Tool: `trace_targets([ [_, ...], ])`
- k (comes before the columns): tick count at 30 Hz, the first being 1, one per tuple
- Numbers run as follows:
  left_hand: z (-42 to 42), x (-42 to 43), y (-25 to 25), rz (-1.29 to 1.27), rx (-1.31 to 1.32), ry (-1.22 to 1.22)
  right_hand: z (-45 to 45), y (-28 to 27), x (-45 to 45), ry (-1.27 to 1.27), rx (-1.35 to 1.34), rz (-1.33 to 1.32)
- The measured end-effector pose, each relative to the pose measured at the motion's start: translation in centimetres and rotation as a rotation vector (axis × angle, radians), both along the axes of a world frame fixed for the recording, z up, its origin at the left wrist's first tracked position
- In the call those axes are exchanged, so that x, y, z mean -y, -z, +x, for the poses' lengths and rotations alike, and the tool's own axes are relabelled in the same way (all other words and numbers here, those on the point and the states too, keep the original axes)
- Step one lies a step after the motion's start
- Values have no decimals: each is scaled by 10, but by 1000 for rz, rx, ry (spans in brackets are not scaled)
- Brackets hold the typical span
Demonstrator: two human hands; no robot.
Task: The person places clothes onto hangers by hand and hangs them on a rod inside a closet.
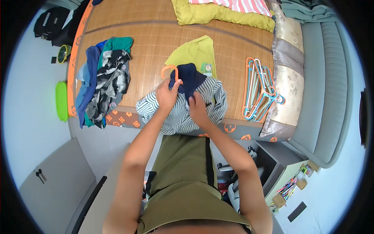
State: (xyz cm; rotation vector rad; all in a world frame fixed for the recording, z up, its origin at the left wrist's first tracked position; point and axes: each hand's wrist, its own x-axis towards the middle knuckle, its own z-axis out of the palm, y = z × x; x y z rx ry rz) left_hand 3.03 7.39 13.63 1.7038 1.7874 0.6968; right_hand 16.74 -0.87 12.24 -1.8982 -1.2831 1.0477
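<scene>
A navy-and-white striped shirt [180,118] with a dark navy upper part lies bunched at the near edge of the bed mat. The hook of an orange clothes hanger [163,69] sticks out above its neck; the hanger's body is hidden by cloth. My left hand [167,95] is closed around the hanger at the base of the hook. With fingers pinched, my right hand [198,109] grips the shirt just below the navy part. Behind the shirt a yellow-green garment [196,52] lies flat, partly covered by it.
Several hangers [259,91] lie stacked on the bamboo mat [150,46] at the right, beside a long pillow [286,85]. A heap of clothes [109,78] lies at the left. A folded yellow-green quilt [226,17] is at the far side. A grey cabinet [282,160] stands at lower right.
</scene>
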Motion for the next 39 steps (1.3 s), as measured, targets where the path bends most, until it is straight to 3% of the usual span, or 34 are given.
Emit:
trace_targets([
  [1,-2,0,-6,44,29,33,-1,-6,3,-122,52,-107],
  [5,-20,-2,-33,158,134,162,29,-47,-7,17,540,346],
  [9,-26,2,-47,208,176,257,42,-91,-33,-317,698,582],
  [12,-16,9,-58,219,156,276,33,-74,-39,-501,640,432],
  [17,-22,18,-55,324,67,307,27,-82,-40,-571,588,533],
  [21,-46,29,-66,308,-127,302,45,-94,-27,-443,399,496],
  [30,-22,69,-79,354,-302,219,55,-98,-17,-530,173,621],
  [34,-19,82,-99,458,-225,164,50,-101,-20,-553,114,647],
  [35,-24,87,-105,341,-201,156,51,-101,-20,-545,83,650],
  [38,-49,102,-104,643,-300,-258,53,-106,-30,-535,9,674],
  [39,-60,106,-97,638,-304,-406,53,-109,-35,-552,-10,669],
])
